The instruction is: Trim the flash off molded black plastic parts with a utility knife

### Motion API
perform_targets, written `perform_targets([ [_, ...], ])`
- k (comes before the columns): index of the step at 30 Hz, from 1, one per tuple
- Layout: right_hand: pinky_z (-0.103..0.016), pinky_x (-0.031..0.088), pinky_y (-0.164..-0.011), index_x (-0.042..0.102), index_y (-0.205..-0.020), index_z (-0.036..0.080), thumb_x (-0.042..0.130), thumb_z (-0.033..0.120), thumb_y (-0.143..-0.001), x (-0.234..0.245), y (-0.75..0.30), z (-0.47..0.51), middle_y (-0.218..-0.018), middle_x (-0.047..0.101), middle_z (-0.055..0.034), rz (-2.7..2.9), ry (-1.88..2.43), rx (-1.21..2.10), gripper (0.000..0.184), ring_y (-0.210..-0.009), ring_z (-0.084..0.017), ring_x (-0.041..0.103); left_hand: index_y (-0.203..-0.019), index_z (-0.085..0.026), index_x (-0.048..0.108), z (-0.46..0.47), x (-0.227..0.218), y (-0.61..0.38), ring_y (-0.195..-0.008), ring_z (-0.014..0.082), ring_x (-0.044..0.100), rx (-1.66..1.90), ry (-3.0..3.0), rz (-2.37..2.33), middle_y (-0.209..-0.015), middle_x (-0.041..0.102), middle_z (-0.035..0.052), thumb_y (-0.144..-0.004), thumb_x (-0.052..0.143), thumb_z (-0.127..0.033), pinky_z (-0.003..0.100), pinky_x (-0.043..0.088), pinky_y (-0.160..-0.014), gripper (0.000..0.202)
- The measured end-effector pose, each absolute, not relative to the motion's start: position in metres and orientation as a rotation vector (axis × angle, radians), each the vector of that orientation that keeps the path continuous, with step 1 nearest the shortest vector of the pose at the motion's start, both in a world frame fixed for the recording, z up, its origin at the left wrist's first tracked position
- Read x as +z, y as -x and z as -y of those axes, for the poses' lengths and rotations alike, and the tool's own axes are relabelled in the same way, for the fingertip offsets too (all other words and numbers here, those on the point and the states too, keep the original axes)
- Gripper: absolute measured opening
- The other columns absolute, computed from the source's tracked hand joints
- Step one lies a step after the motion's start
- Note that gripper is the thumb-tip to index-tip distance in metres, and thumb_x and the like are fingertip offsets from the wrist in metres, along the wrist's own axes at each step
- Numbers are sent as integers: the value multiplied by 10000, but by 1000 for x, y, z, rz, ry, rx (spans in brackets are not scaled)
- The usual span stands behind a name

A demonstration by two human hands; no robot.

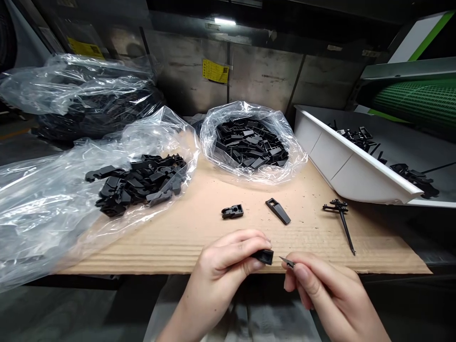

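My left hand is closed on a black plastic part, its hollow square end facing right. Just to the right, my right hand pinches a small pointed blade, the tip aimed at that hollow end with a narrow gap between. Beyond the hands, a short black plastic piece lies on the cardboard. Near it rests a tapered black lever-like piece with a square hole. Farther right is a thin black branched stem, like a moulding sprue.
Cardboard covers the bench. A clear bag of black parts stands at the back; another plastic bag spreads out left with more parts. A white tray on the right holds black pieces. Behind it is a green mesh roll.
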State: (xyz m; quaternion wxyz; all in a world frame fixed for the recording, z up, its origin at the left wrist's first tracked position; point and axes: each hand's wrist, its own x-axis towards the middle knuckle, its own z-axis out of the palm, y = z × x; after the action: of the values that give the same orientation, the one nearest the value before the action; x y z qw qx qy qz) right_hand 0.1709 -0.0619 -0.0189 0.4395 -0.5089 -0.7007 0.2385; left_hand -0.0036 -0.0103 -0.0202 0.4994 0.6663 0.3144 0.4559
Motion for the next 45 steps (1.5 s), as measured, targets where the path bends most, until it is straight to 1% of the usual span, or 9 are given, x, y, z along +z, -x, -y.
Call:
perform_targets([
  [3,-168,410,-459,571,-876,206,434,155,-857,-18,-171,60,-600,572,36,1823,1210,515,147,-447,-67,492,-902,-279,703,10,-21,3,-935,143,609,1098,-1622,-780,-979,675,-25,-753,571,2,175,456,-835,344],
  [8,-180,398,-469,531,-733,189,406,160,-867,-20,-170,57,-594,555,27,1925,1216,538,185,-471,-73,499,-926,-289,695,9,-25,5,-955,149,604,1076,-1664,-779,-1014,668,-28,-752,574,2,193,449,-857,360],
  [12,-188,411,-524,530,-753,172,394,150,-873,-18,-177,55,-620,562,11,2032,1222,594,182,-548,-89,536,-912,-279,702,10,-24,6,-950,156,608,1067,-1683,-790,-1013,673,-21,-751,580,-6,202,452,-857,340],
  [18,-169,378,-447,561,-790,175,388,188,-884,-11,-184,51,-554,538,34,1947,1223,678,197,-453,-66,479,-898,-275,708,10,-23,6,-950,167,608,1053,-1713,-829,-1016,674,-12,-751,571,-8,221,459,-860,334],
  [23,-197,408,-524,543,-787,166,380,150,-876,-14,-182,50,-621,567,8,2061,1199,591,186,-557,-97,540,-894,-270,711,8,-23,5,-938,171,616,1075,-1697,-812,-1017,676,-6,-748,575,-9,231,471,-852,329],
  [29,-193,404,-532,538,-809,173,404,125,-866,-11,-186,54,-650,578,14,2128,1233,518,153,-575,-90,548,-901,-290,707,9,-23,6,-946,147,614,1078,-1684,-777,-1013,677,-30,-744,564,16,186,464,-847,372],
  [39,-212,416,-524,557,-816,188,404,146,-867,-10,-184,56,-633,577,17,2130,1323,391,167,-560,-108,566,-871,-255,715,10,-24,6,-940,167,620,1102,-1651,-778,-1001,683,-7,-744,550,19,218,479,-842,344],
  [42,-197,443,-580,554,-816,197,426,137,-858,-8,-183,59,-667,592,20,2083,1280,434,147,-604,-105,590,-866,-269,713,10,-24,6,-938,152,620,1108,-1653,-768,-1011,679,-24,-745,558,15,191,475,-837,345],
  [45,-184,433,-542,550,-799,200,422,153,-867,-10,-180,60,-653,585,23,2005,1285,530,152,-576,-96,574,-875,-276,703,11,-25,5,-948,130,611,1110,-1638,-820,-994,679,-43,-740,554,29,156,459,-848,366],
])
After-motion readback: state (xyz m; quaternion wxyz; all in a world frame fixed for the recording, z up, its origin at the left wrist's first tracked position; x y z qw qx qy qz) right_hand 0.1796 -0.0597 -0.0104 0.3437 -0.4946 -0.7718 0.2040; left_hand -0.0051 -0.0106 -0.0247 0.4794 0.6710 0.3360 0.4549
